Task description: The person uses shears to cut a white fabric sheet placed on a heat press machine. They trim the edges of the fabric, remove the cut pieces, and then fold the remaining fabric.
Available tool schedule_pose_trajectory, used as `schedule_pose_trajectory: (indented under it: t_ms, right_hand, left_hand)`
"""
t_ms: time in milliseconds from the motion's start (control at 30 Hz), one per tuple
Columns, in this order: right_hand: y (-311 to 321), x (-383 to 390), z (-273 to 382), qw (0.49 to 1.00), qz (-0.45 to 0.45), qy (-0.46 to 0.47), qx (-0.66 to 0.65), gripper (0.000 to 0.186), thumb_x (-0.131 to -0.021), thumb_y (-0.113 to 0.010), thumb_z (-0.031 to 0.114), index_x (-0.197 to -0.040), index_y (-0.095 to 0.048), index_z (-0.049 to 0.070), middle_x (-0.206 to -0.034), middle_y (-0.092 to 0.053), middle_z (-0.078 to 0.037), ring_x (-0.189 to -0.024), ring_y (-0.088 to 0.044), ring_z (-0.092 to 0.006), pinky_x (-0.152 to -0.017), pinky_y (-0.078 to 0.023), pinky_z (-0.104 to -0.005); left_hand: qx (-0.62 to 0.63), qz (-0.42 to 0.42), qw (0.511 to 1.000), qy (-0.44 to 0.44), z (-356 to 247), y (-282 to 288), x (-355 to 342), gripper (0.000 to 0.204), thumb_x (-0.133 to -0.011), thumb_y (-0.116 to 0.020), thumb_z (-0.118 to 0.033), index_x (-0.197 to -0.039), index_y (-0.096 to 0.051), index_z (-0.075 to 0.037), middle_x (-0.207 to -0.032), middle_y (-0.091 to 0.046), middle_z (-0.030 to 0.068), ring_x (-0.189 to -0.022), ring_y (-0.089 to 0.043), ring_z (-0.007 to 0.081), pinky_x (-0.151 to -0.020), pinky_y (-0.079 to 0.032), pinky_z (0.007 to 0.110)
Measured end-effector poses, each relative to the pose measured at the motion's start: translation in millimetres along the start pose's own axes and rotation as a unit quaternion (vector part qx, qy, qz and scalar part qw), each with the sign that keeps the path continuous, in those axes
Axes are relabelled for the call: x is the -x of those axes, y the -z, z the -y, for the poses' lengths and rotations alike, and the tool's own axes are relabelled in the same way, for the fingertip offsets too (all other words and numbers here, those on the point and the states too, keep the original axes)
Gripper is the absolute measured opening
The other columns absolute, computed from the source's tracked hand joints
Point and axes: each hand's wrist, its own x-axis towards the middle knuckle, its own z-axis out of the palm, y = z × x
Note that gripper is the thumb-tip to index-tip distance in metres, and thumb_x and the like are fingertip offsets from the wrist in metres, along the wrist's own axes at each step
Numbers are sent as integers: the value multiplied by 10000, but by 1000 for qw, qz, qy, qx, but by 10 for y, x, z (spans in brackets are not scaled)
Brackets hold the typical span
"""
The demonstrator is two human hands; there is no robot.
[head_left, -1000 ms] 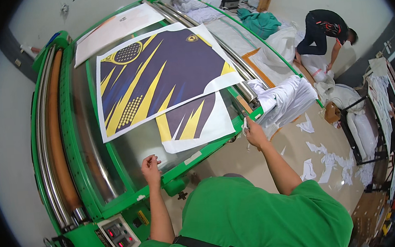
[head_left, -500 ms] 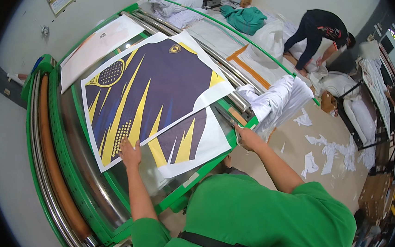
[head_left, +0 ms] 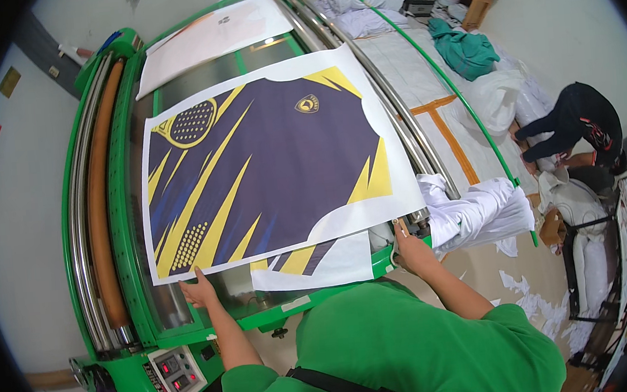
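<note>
A large printed paper sheet [head_left: 266,155], navy with yellow spikes on white, lies across the glossy bed of a green roller press [head_left: 127,211]. My left hand [head_left: 198,290] grips the sheet's near left corner at its lower edge. My right hand [head_left: 406,246] holds the sheet's near right corner by the machine's front rail. A smaller printed sheet [head_left: 333,262] in the same colours pokes out from under the large one, between my hands. My green-shirted torso fills the bottom of the view.
A plain white sheet [head_left: 213,38] lies at the bed's far end. White fabric [head_left: 476,209] is heaped right of my right hand. A control panel [head_left: 172,369] sits at the near left. Another person [head_left: 580,123] bends over bags; paper scraps [head_left: 535,296] litter the floor.
My left hand went from the machine's front rail onto the large sheet, then to its near left corner. The large sheet now covers most of the smaller one. My right hand stayed at the right corner.
</note>
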Motion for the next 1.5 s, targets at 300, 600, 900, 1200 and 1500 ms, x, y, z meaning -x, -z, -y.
schedule_pose_trajectory:
  t_ms: [300, 600, 900, 1200, 1500]
  right_hand:
    - [157, -58, 59, 992, -2, -100, -73, 801, -748, -830, 175, -1416, -423, 4, -1018, -692, -295, -983, -673, -457, -857, -543, -525]
    - [-63, -708, -626, 761, -180, -319, -536, 460, -868, -726, 491, -752, -681, 47, -510, -535, -13, -448, -530, -144, -403, -355, -310]
    - [614, -1532, -764, 823, -342, -115, -440, 304, -898, -689, 307, -695, -560, 120, -549, -456, 14, -419, -405, -111, -391, -296, -296]
    - [2395, -343, 1071, 475, -428, 187, -746, 145, -1019, -574, 239, -1033, -612, 99, -894, -613, 9, -755, -570, -150, -677, -467, -308]
    - [169, -428, -230, 744, -216, -173, -608, 265, -951, -695, 302, -819, -558, 118, -642, -498, 41, -518, -465, -71, -452, -339, -234]
  left_hand:
    - [412, 88, 870, 255, -58, -108, -590, 494, -827, -832, -329, -1033, -567, 33, -794, -630, 112, -473, -532, 171, -373, -352, 284]
    - [401, 175, 894, 93, -530, 268, -849, 268, -876, -739, -273, -949, -615, -47, -613, -527, 19, -390, -413, 103, -346, -271, 256]
    - [453, 258, 852, -53, -1705, 955, -1302, 387, -883, -748, -353, -1161, -635, -108, -994, -665, 1, -917, -612, 198, -710, -472, 400]
    - [815, 290, 470, -178, -1742, 2526, -1372, 480, -981, -627, -271, -1345, -531, 26, -1373, -588, 182, -1247, -580, 315, -1084, -447, 503]
    - [674, 401, 610, 118, 288, 519, -617, 444, -975, -657, -158, -1387, -517, -73, -1326, -626, 76, -1189, -627, 237, -909, -565, 438]
